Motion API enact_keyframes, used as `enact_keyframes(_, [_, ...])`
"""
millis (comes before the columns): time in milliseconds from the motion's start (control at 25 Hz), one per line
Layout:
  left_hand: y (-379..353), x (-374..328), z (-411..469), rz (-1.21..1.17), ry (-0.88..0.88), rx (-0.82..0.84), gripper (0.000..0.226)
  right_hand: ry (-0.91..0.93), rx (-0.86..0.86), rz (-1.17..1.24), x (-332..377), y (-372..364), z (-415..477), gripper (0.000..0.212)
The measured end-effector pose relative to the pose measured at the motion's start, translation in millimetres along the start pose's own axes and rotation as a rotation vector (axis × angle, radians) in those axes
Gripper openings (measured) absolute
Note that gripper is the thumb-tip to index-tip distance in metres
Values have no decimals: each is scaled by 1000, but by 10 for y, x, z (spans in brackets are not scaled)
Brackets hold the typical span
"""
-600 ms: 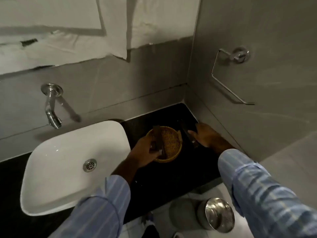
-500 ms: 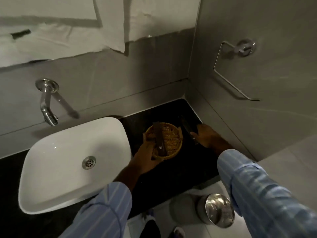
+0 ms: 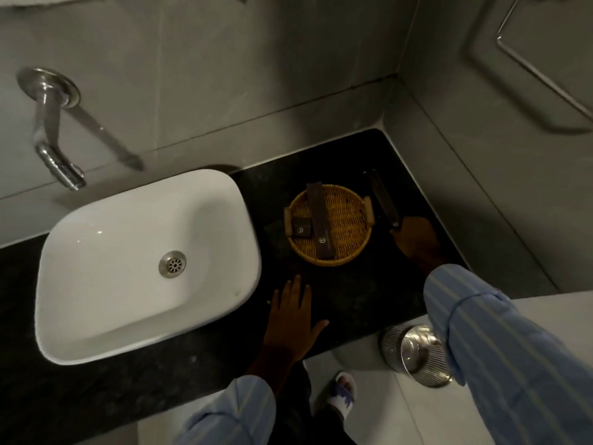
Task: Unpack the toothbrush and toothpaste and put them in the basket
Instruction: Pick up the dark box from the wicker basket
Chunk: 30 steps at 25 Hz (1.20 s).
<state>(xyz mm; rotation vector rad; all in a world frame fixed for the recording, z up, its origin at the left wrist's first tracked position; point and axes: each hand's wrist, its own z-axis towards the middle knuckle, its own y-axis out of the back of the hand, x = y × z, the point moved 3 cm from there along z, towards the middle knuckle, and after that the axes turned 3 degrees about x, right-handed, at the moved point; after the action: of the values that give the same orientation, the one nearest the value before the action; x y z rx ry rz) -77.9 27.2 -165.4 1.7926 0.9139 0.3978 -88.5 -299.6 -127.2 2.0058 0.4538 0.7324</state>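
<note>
My left hand (image 3: 290, 319) has let go of the basket (image 3: 330, 224) and come back toward me; it now lies flat and open on the black counter (image 3: 359, 293), fingers spread, well short of the basket and just right of the sink (image 3: 144, 261). Half a second ago it was up at the basket's near rim, touching the long box. That long box (image 3: 320, 221) now lies alone across the weave, one end sticking out over the far rim and the other reaching the near rim. A small box (image 3: 301, 228) sits against it on the left, partly over the basket's left handle. Both are still closed, so nothing is unpacked yet. My right hand (image 3: 415, 239) stays where it was, on the counter just right of the basket, closed around the near end of a second long box (image 3: 382, 200), which runs away from me along the counter beside the right handle. I cannot tell which box holds the toothbrush and which the toothpaste. My view has tipped lower: the tap (image 3: 53, 130) is now at the upper left, the towel ring (image 3: 542, 78) is cut by the top right corner, and below the counter edge I see the steel bin (image 3: 417, 354) and my slipper (image 3: 341, 395) on the floor.
</note>
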Motion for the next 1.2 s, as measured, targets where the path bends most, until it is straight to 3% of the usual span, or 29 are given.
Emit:
enact_keyframes(240, [97,-37,19,-17,15,-53,87,-98,17,40,-82,61,-114,17])
enact_keyframes(600, [1149,-260,165,-176,-179,-323,77,-51,-40,168,23,868,-612,31])
enact_keyframes(840, [2518,-410,455,-491,-134,-416,80,114,-170,159,372,1531,-1032,35])
enact_keyframes(960, [3247,-508,492,-692,-104,-431,75,233,-232,215,495,1865,-1215,21])
enact_keyframes(1040, [3708,-587,439,-847,-93,-434,64,289,-250,250,582,2076,-1354,20])
enact_keyframes(1200, [4421,-741,241,-1257,-263,-348,32,360,-306,158,777,2440,-1560,24])
